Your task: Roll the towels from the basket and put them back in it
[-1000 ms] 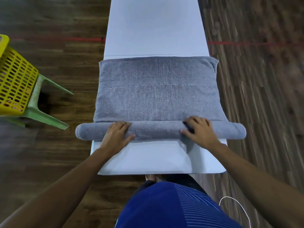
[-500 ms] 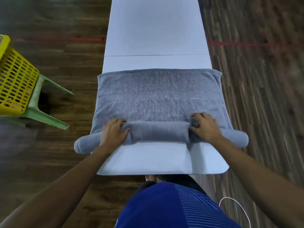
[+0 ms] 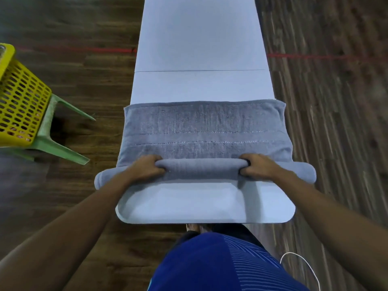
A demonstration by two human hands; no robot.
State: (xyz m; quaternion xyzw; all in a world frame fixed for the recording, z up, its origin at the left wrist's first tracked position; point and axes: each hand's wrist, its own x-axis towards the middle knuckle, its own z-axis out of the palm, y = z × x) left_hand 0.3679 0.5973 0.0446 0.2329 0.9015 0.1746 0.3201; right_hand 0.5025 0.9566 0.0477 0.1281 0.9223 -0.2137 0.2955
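A grey towel lies across the narrow white table, its near part wound into a roll whose ends stick out past both table edges. My left hand grips the roll left of centre, fingers curled over its top. My right hand grips it right of centre the same way. The flat part of the towel stretches away from the roll. A yellow perforated basket stands at the far left on a green plastic stool.
The table runs away from me over a dark wooden floor with a red line across it. A strip of bare table top lies between the roll and the table's near edge. A white cable hangs at the lower right.
The flat part of the towel has been drawn toward me and is shorter. The roll has grown thicker. Both hands went from resting on the roll to curling round it.
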